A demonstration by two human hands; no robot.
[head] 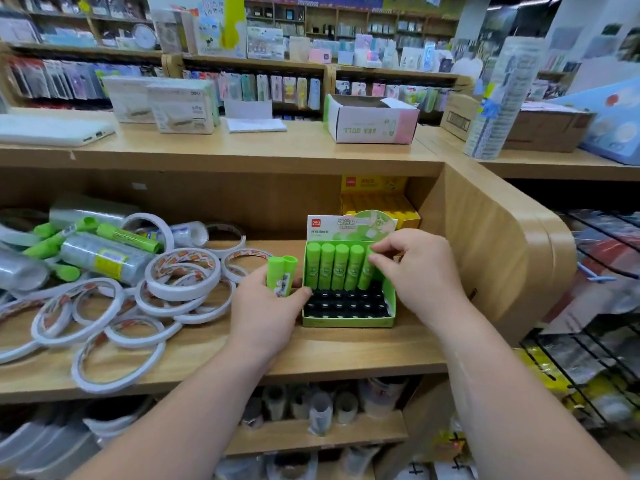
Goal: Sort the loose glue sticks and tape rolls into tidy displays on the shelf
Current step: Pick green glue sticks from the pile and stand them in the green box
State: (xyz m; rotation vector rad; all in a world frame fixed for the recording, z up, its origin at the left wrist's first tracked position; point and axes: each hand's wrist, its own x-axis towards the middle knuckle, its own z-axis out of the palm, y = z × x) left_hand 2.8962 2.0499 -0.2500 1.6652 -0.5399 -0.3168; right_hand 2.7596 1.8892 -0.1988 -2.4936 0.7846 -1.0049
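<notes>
While the left hand grips two green glue sticks upright in its curled fingers at the centre of the frame, the right hand pinches the cap end of a fifth glue stick just to the right. That stick stands tilted at the right end of the back row of a green display box, touching a row of four glue sticks already standing upright in their slots. The box's front rows are dark slots with nothing in them. The box sits on a wooden shelf, between the two hands, with the left hand touching its left wall.

Left of centre, a heap of white tape rolls lies flat and overlapping on the same shelf. At the upper left of the heap, loose glue sticks lie among clear tape rolls, well apart from both hands. A yellow box stands behind the display box.
</notes>
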